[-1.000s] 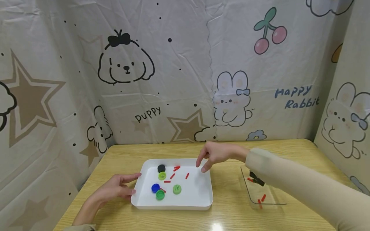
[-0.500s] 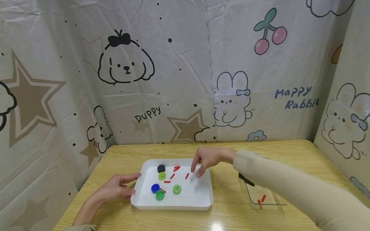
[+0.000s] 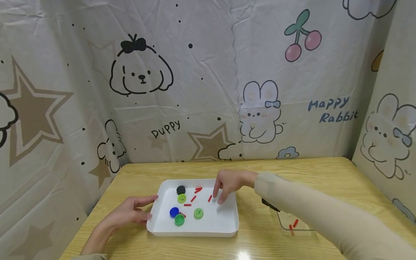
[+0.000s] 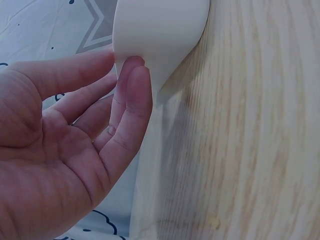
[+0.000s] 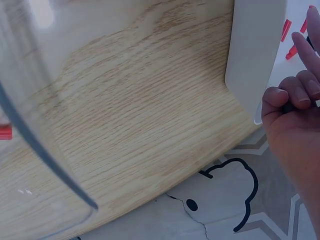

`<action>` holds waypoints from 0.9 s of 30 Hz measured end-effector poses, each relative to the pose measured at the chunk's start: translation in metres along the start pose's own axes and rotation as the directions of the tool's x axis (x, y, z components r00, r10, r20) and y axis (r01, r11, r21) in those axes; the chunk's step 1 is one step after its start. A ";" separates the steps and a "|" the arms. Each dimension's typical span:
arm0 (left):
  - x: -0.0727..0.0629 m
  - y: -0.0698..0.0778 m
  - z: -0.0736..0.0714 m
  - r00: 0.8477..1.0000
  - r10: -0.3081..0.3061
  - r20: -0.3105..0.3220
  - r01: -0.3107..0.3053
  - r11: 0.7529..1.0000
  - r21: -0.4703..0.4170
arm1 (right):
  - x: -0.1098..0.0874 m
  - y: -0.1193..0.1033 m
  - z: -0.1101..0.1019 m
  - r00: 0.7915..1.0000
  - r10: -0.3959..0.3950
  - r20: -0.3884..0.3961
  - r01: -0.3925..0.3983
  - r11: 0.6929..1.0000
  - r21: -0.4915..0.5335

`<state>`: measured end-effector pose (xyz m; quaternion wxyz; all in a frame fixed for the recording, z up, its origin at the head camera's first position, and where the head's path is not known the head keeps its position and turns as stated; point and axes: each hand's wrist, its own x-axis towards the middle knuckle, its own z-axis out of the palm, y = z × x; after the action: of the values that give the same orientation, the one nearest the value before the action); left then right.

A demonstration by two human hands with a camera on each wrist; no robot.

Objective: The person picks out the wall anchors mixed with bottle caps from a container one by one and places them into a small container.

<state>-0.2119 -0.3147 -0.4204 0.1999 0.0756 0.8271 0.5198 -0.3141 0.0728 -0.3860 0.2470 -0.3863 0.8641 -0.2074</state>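
Observation:
The white tray (image 3: 224,224) holds several short red sticks (image 3: 187,205) and round cap-like pieces: a black one (image 3: 181,190), a lime one (image 3: 181,198), a blue one (image 3: 174,212), a green one (image 3: 179,219) and a light green one (image 3: 198,213). My left hand (image 3: 128,213) touches the tray's left side with extended fingers; in the left wrist view its fingertips (image 4: 137,80) meet the white wall. Over the tray's right part, my right hand (image 3: 229,182) points thumb and index finger down, spread apart beside a lone red stick (image 3: 209,198). Its other fingers are curled in.
A clear glass-like container (image 3: 284,229) stands right of the tray with some red sticks (image 3: 295,223) inside, partly hidden by the right sleeve (image 3: 302,195). The wooden table (image 3: 253,242) meets a printed curtain (image 3: 201,90) behind.
My right hand has moved left and lower over the tray, its fingers nearing the lone red stick. My left hand has stayed at the tray's left side.

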 end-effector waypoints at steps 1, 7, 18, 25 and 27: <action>0.000 0.000 0.000 1.000 0.001 0.001 -0.001 1.000 -0.002 | 0.001 -0.001 0.001 1.000 0.005 0.004 -0.005 1.000 -0.003; 0.000 -0.002 0.000 1.000 0.011 0.006 -0.011 1.000 -0.007 | 0.007 -0.003 0.006 1.000 0.027 0.012 -0.026 0.999 -0.034; 0.001 -0.001 -0.001 1.000 0.003 0.000 -0.003 1.000 -0.008 | 0.016 -0.002 0.008 0.997 0.072 0.000 -0.072 0.996 -0.052; 0.001 -0.001 -0.001 1.000 0.006 0.006 -0.006 1.000 -0.005 | 0.018 -0.007 0.007 0.999 0.046 0.003 -0.046 0.999 -0.024; 0.001 -0.002 -0.001 1.000 0.007 0.009 -0.007 1.000 -0.008 | 0.018 -0.008 0.008 0.999 0.049 0.009 -0.049 0.999 -0.011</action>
<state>-0.2133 -0.3160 -0.4220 0.2023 0.0802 0.8238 0.5235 -0.3158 0.0524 -0.3925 0.2537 -0.3672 0.8734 -0.1949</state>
